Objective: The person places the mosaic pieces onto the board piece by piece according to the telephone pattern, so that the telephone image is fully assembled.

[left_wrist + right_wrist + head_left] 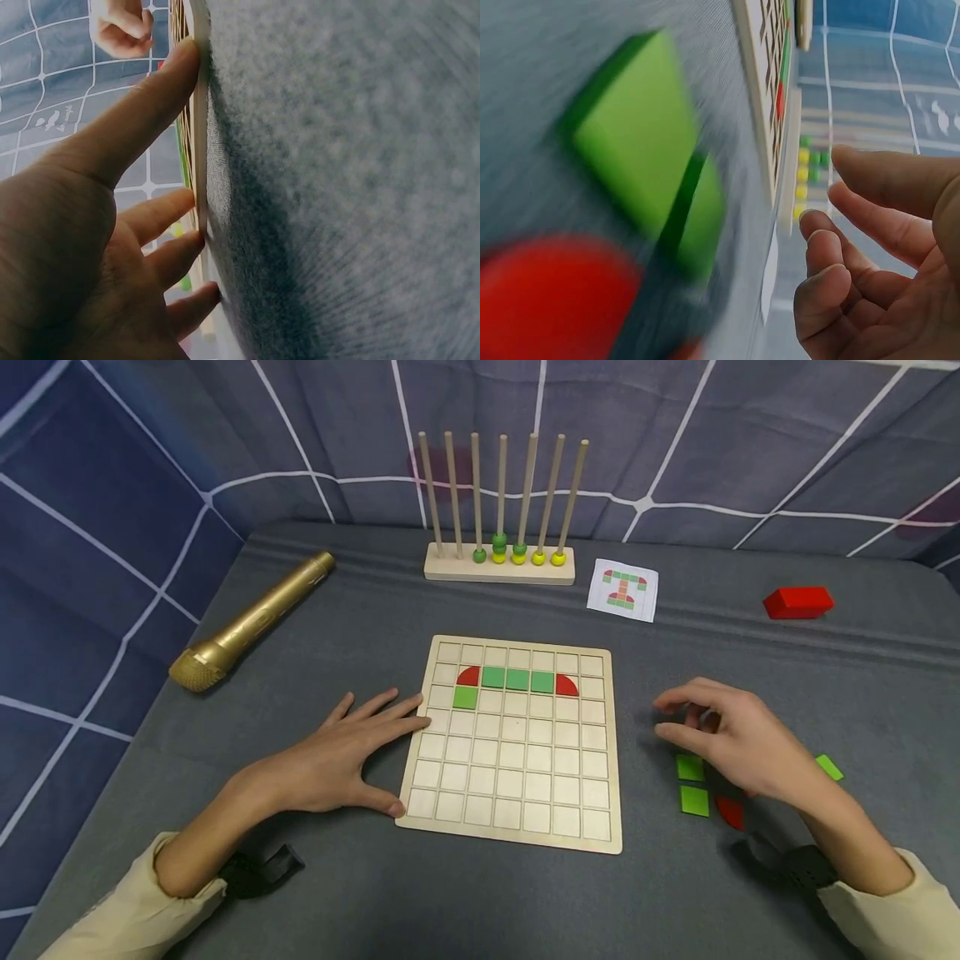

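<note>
A square wooden grid board [513, 760] lies at the middle of the table. Along its upper part run a red quarter-round tile [468, 676], three green square tiles [517, 680] and another red quarter-round tile [566, 685]; one more green tile [465, 697] sits below the left red one. My left hand [330, 768] has its fingers spread, with thumb and fingertips against the board's left edge. Right of the board, my right hand [738, 739] hovers with loosely bent fingers, thumb and index apart, nothing between them. Beneath it lie loose green tiles [641, 139] and a red quarter-round tile [730, 812].
Behind the board stands a wooden peg rack [498, 568] with green and yellow beads. Beside it lies a pattern card [622, 590]. A gold microphone [251, 620] is at the left, a red block [798, 603] at the far right. A grid-patterned cloth [675, 443] hangs behind the table.
</note>
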{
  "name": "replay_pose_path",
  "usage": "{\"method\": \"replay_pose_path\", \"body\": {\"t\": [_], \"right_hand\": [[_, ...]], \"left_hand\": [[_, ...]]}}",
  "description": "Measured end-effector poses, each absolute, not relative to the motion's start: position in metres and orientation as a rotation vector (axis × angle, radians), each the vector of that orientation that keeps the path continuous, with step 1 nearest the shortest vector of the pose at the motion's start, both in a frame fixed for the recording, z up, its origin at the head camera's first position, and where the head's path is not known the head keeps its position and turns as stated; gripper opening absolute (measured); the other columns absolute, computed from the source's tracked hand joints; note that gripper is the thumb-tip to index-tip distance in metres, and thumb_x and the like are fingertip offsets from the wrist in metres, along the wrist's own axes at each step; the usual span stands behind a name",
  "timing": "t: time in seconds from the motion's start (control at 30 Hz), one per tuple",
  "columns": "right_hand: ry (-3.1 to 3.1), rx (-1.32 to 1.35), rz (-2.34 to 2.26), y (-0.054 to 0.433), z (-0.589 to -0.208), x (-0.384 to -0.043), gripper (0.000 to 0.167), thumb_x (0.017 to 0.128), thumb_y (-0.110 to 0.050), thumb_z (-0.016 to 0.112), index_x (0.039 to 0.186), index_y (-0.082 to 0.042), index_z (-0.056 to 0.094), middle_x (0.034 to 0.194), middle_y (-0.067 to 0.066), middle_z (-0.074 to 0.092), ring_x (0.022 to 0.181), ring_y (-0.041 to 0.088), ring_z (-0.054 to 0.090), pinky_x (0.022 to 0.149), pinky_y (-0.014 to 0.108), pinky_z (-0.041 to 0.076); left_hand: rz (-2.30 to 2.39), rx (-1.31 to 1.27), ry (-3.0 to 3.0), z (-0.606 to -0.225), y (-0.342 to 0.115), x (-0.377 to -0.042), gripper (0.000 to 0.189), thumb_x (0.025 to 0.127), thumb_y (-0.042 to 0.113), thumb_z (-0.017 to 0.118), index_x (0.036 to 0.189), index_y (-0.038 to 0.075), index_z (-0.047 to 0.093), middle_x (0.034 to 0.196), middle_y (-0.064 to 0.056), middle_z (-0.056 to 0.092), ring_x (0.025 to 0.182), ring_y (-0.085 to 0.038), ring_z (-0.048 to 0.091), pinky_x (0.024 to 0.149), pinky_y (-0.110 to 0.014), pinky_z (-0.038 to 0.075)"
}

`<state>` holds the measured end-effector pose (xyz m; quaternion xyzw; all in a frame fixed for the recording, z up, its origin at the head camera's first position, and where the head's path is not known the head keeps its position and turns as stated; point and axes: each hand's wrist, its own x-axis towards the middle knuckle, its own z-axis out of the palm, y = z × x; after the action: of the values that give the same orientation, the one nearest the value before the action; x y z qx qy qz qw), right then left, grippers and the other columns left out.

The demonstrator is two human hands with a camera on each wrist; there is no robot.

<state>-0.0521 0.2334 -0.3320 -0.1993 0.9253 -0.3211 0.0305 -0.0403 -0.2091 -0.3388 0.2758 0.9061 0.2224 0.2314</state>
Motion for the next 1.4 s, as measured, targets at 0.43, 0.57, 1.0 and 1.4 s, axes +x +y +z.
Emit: {"method": "replay_pose_path", "body": {"t": [0.43,0.57,1.0,1.4], "right_hand": [[2.92,-0.2,-0.975,0.301,-0.339,-0.024,0.018,0.089,-0.01,0.074,0.107,-0.008,0.071,0.085,0.003,0.057,0.074,0.006,0.045,0.054,0.022,0.037],[2.897,-0.219,-0.961,0.305,-0.342,-0.017,0.02,0.089,-0.008,0.074,0.108,-0.007,0.07,0.085,0.003,0.058,0.073,0.006,0.046,0.054,0.022,0.038],[2.851,-0.627,-1.006,0.279,-0.352,-0.012,0.04,0.074,0.005,0.081,0.107,-0.014,0.07,0.079,-0.011,0.054,0.068,0.004,0.049,0.055,0.019,0.037],[2.911,-0.662,-0.842,0.269,-0.355,-0.016,0.041,0.073,0.003,0.083,0.109,-0.011,0.071,0.082,-0.012,0.053,0.067,0.001,0.047,0.054,0.018,0.036]], "left_hand": [[0.63,0.751,2.486,-0.34,-0.209,-0.04,0.104,0.07,0.06,0.08,0.156,0.025,0.033,0.164,0.003,0.014,0.15,-0.03,0.005,0.108,-0.071,-0.002],[0.64,0.744,2.48,-0.34,-0.209,-0.041,0.104,0.07,0.059,0.08,0.156,0.025,0.033,0.164,0.003,0.015,0.15,-0.029,0.005,0.108,-0.071,-0.003],[0.633,0.746,2.475,-0.339,-0.208,-0.041,0.103,0.071,0.059,0.08,0.156,0.026,0.032,0.164,0.004,0.013,0.15,-0.029,0.004,0.108,-0.07,-0.002],[0.649,0.731,2.462,-0.338,-0.209,-0.041,0.102,0.071,0.058,0.081,0.156,0.027,0.033,0.164,0.006,0.014,0.15,-0.027,0.004,0.108,-0.07,-0.003]]}}
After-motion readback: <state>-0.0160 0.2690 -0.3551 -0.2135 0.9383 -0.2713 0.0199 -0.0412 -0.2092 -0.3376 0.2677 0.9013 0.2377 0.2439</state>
